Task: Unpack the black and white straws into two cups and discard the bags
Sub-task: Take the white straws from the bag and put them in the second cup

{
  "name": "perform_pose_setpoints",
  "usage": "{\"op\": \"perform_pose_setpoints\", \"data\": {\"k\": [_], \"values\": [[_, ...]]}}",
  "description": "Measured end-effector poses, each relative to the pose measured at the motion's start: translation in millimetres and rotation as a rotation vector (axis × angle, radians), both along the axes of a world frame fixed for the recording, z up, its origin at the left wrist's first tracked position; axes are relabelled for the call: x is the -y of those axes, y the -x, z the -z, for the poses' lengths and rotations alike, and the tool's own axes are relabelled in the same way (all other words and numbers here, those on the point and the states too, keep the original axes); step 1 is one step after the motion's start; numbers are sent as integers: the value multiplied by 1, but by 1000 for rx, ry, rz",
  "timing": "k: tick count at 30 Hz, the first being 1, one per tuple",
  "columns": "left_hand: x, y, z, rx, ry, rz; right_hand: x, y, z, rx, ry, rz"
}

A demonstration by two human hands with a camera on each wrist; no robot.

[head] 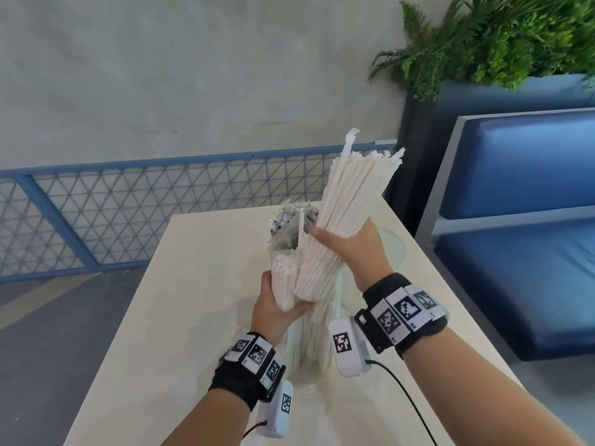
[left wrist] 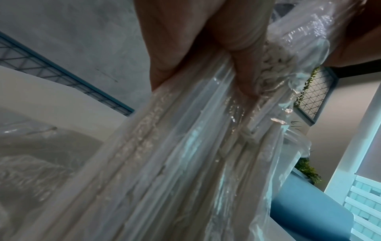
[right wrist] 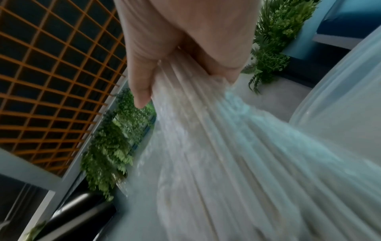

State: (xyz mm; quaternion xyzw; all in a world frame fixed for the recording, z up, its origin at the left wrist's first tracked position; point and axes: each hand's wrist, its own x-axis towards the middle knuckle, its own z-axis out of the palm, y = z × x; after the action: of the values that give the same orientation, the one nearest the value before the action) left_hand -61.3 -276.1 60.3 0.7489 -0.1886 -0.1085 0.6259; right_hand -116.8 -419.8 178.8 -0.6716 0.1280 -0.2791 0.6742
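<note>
the right hand (head: 347, 249) grips a bunch of white straws (head: 351, 194), raised above the left hand (head: 277, 309), which grips the bagged straws (head: 285, 280). no readable writing shows.

The right hand (head: 349, 249) covers the middle of its bundle of white straws (head: 357, 188), and its fingers on the far side are hidden. The cup (head: 309, 371) is largely screened by straws and both wrists, so its rim cannot be traced. In the right wrist view the straws (right wrist: 237, 163) smear into blur, and the left wrist view cuts off the left hand (left wrist: 195, 40) at the top edge.
</note>
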Motion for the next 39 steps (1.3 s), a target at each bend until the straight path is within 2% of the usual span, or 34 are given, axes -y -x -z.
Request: {"op": "perform_pose_setpoints", "data": {"k": [4,11,16,25,35,39], "values": [[1,0,0,8,-20,-4,-7,-5,6,-50,4,81],[-2,-2,0,27,-48,-9,15,-17,-24,2,-245,206],[0,1,-5,26,-55,-14,24,-17,-32,44,-350,213],[8,6,-11,11,-49,-55,16,-9,-24,19,-385,84],[14,5,-11,10,-43,-111,13,-16,-25,-7,-397,93],[10,1,-10,23,-52,-107,26,-12,-43,44,-393,156]]}}
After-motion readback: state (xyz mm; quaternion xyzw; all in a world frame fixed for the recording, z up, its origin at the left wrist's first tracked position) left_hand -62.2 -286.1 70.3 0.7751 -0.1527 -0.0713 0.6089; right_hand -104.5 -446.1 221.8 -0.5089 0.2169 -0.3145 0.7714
